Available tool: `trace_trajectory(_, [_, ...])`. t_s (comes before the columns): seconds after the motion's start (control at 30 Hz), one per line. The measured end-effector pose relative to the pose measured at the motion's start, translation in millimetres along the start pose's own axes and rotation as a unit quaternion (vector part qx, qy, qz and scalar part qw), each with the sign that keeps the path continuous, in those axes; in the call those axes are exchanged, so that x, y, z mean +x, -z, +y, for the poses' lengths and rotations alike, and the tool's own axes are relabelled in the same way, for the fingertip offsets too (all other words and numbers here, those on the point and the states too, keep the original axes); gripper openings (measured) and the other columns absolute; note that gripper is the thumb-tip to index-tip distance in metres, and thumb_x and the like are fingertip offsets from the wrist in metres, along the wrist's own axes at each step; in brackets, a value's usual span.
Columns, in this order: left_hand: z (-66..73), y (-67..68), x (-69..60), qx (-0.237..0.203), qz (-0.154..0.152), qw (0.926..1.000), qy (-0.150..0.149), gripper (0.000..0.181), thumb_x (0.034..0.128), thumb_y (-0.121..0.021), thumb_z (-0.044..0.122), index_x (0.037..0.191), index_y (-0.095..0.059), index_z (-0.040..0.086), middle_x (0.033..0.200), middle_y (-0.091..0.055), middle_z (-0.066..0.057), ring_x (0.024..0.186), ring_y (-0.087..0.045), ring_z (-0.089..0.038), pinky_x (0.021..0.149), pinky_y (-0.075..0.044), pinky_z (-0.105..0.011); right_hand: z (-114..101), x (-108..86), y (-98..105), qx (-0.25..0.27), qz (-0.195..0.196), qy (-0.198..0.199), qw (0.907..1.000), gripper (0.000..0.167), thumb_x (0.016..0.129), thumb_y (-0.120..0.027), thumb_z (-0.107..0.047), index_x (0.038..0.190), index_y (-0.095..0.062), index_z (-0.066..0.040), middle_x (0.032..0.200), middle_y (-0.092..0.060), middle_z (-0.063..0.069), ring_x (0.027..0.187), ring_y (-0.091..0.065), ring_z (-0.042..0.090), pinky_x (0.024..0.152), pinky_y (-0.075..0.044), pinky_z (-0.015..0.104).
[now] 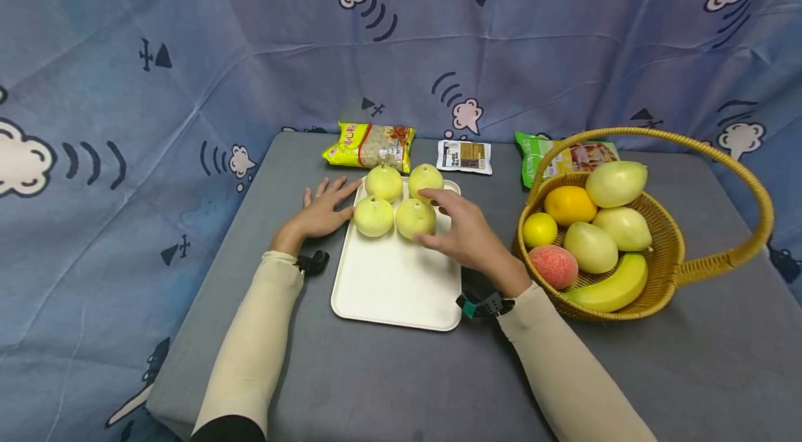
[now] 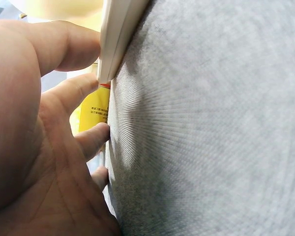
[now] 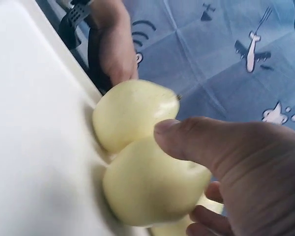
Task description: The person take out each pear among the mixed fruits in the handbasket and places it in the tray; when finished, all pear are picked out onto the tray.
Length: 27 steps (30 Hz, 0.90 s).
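Several pale yellow-green pears [image 1: 373, 217] stand close together at the far end of a white tray [image 1: 396, 289]. My right hand [image 1: 466, 230] grips the near right pear [image 1: 415, 218], thumb on its near side and curled fingers on its far side. In the right wrist view, the thumb overlaps that pear [image 3: 155, 184], and a second pear [image 3: 132, 115] leans close beside it. My left hand [image 1: 319, 212] rests on the table with fingers spread, at the tray's left edge. Seen from the left wrist, thumb and index finger touch the tray's side [image 2: 113, 44].
A wicker basket [image 1: 673, 247] with a tall handle holds pears, a banana, a peach, an orange and a lemon on the right. Behind the tray lie a yellow packet [image 1: 370, 146] and a small white packet [image 1: 464, 156]. A green packet [image 1: 532, 153] is partly behind the basket.
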<state>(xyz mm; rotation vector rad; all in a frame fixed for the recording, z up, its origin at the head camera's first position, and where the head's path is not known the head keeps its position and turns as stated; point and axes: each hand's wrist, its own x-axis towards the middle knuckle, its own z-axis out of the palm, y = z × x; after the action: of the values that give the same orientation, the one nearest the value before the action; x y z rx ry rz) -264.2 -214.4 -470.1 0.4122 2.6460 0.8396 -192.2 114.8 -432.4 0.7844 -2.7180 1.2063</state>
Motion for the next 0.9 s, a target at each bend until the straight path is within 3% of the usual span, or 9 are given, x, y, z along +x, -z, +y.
trace_trajectory(0.2, [1.3, -1.3, 1.5, -0.015, 0.001, 0.9999, 0.001, 0.067, 0.1146, -0.05, 0.036, 0.177, -0.025, 0.032, 0.186, -0.006, -0.013, 0.169, 0.014, -0.048, 0.128, 0.022, -0.071, -25, -22.5, 37, 0.017, -0.031, 0.015, 0.9992, 0.078, 0.086, -0.097, -0.022, 0.153, -0.062, -0.006, 0.153, -0.064, 0.012, 0.135, -0.066, 0.032, 0.114, -0.057, 0.049])
trace_trajectory(0.43, [-0.3, -1.6, 0.4, -0.01, 0.0, 1.0, 0.0, 0.068, 0.1157, -0.049, 0.036, 0.177, -0.022, 0.033, 0.186, -0.006, -0.013, 0.17, 0.014, -0.046, 0.128, 0.022, -0.071, -30, -58.3, 84, 0.053, -0.063, -0.02, 0.9964, 0.071, 0.088, -0.095, -0.019, 0.151, -0.064, -0.009, 0.152, -0.065, 0.011, 0.141, -0.065, 0.033, 0.117, -0.051, 0.043])
trace_trajectory(0.5, [-1.3, -1.8, 0.7, -0.014, 0.0, 0.9999, 0.0, 0.068, 0.1156, -0.049, 0.036, 0.177, -0.022, 0.033, 0.186, -0.005, -0.013, 0.17, 0.014, -0.046, 0.128, 0.022, -0.071, -29, -70.3, 98, 0.06, -0.066, -0.032, 0.9955, 0.068, 0.09, -0.093, -0.018, 0.151, -0.065, -0.011, 0.152, -0.066, 0.009, 0.14, -0.066, 0.031, 0.115, -0.053, 0.035])
trace_trajectory(0.67, [-3.7, -3.1, 1.3, -0.023, 0.003, 0.9997, -0.004, 0.068, 0.1146, -0.051, 0.037, 0.177, -0.024, 0.033, 0.186, -0.007, -0.014, 0.169, 0.014, -0.048, 0.127, 0.022, -0.072, -18, -102.7, 132, 0.088, -0.052, -0.052, 0.9934, 0.063, 0.093, -0.089, -0.008, 0.151, -0.065, -0.013, 0.147, -0.068, 0.003, 0.134, -0.068, 0.01, 0.104, -0.054, 0.014])
trace_trajectory(0.77, [-6.8, -4.1, 3.2, -0.025, 0.007, 0.9996, -0.008, 0.067, 0.1144, -0.051, 0.037, 0.176, -0.025, 0.036, 0.186, -0.008, -0.015, 0.169, 0.014, -0.048, 0.127, 0.023, -0.073, -9, -120.5, 149, 0.077, -0.03, -0.062, 0.9946, 0.063, 0.092, -0.087, 0.001, 0.15, -0.066, -0.012, 0.143, -0.07, -0.005, 0.126, -0.068, -0.003, 0.099, -0.055, 0.011])
trace_trajectory(0.9, [-4.6, -3.3, 3.2, -0.019, 0.007, 0.9998, -0.008, 0.067, 0.1145, -0.051, 0.036, 0.176, -0.025, 0.035, 0.185, -0.008, -0.016, 0.169, 0.014, -0.048, 0.127, 0.022, -0.074, 3, -143.3, 168, 0.042, 0.0, -0.094, 0.9947, 0.064, 0.09, -0.087, 0.003, 0.149, -0.067, -0.012, 0.141, -0.069, -0.017, 0.123, -0.066, -0.009, 0.097, -0.052, 0.006])
